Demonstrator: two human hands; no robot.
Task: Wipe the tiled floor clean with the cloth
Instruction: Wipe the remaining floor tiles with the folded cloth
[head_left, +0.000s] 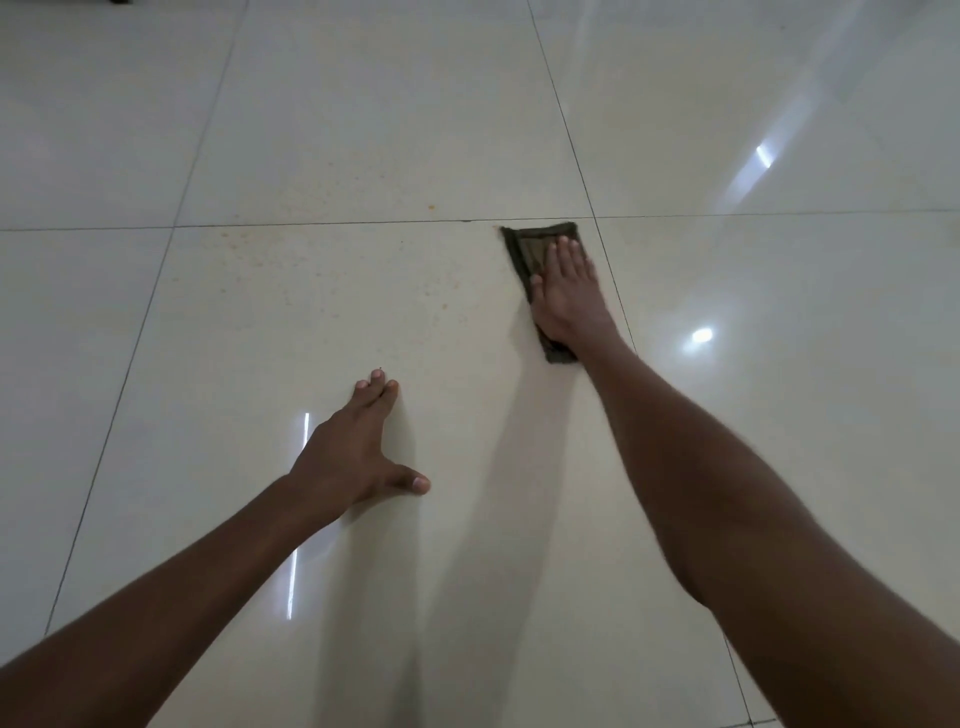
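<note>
A dark green folded cloth (531, 248) lies flat on the glossy cream tiled floor (363, 130), at the far right corner of the tile in front of me. My right hand (566, 291) presses palm down on the cloth, fingers stretched out flat and covering most of its length. My left hand (353, 452) rests flat on the bare tile nearer to me, fingers together, thumb spread, holding nothing. Faint orange specks and stains (311, 270) are scattered over the tile to the left of the cloth and beyond the grout line.
Dark grout lines (332, 224) cross the floor between large tiles. A small orange crumb (430, 207) lies just past the grout line. Bright light reflections (702, 334) glare on the right tiles. A dark object's edge shows at the top left corner.
</note>
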